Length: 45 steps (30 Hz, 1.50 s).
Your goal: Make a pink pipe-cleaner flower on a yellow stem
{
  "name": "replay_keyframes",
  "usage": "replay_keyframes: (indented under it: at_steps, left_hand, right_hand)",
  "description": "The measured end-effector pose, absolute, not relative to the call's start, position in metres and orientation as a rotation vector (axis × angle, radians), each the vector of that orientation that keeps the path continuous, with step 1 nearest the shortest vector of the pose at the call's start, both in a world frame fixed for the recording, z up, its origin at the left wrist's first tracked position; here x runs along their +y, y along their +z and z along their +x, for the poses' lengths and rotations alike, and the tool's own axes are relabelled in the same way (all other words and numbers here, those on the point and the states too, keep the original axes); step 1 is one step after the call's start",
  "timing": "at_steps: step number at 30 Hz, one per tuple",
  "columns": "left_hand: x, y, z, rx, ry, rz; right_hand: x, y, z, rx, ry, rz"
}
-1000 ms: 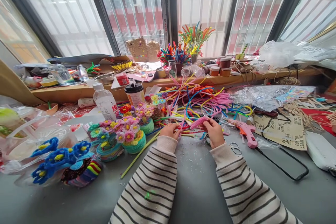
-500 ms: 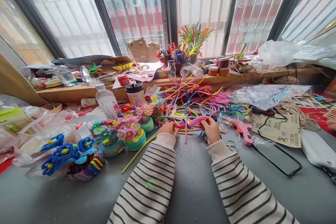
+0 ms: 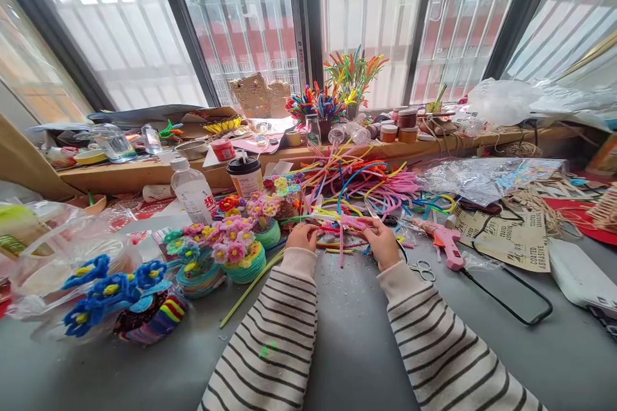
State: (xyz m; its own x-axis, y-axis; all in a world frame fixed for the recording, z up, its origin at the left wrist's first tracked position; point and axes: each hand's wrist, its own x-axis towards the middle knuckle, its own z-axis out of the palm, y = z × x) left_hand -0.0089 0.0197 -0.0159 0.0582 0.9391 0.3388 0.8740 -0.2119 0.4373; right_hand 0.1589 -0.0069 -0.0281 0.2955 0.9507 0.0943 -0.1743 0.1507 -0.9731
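My left hand (image 3: 303, 236) and my right hand (image 3: 384, 242) rest on a grey table (image 3: 347, 334), both in striped sleeves. Each pinches a pink pipe cleaner (image 3: 343, 231) held between them; one end hangs down toward the table. Just beyond lies a tangled pile of coloured pipe cleaners (image 3: 366, 183). Finished pipe-cleaner flower pots (image 3: 236, 237) stand left of my left hand.
A pink glue gun (image 3: 446, 241) with a black cord and small scissors (image 3: 424, 268) lie right of my right hand. A water bottle (image 3: 193, 189), a lidded cup (image 3: 245, 173), blue flowers in plastic (image 3: 106, 289) and a green stem (image 3: 248, 289) sit left. The windowsill holds jars.
My hands have drawn closer together and lowered the pink pipe cleaner toward the table; the raised fuzzy end near my right hand now lies level between them.
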Motion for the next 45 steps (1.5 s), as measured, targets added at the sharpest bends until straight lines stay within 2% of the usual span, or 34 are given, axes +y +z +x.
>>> replay_keyframes:
  at_steps: [2,5,12,23,30,39,45]
  left_hand:
    - [0.021,-0.016,-0.011,1.864,0.954,2.119]
    - [0.022,-0.017,-0.013,1.889,0.996,2.087]
    - [0.021,-0.020,-0.011,2.071,0.659,2.363]
    - [0.009,-0.009,-0.009,2.227,0.812,2.495]
    - [0.009,-0.013,-0.013,2.260,0.817,2.453]
    - [0.006,-0.005,-0.017,2.061,1.492,2.258]
    - [0.006,-0.004,-0.014,2.006,1.385,2.255]
  right_hand:
    - [-0.006,-0.030,0.156,-1.018,0.949,-1.109]
    - [-0.007,-0.033,0.153,-1.287,0.712,-1.142]
    - [-0.011,-0.040,0.144,-1.905,0.176,-1.279]
    - [0.017,-0.031,0.113,-1.827,-0.225,-1.596]
    - [0.025,-0.030,0.115,-1.657,-0.309,-1.687]
    - [0.024,-0.031,0.118,-1.687,-0.182,-1.673]
    - [0.023,-0.020,0.120,-1.630,0.012,-1.437]
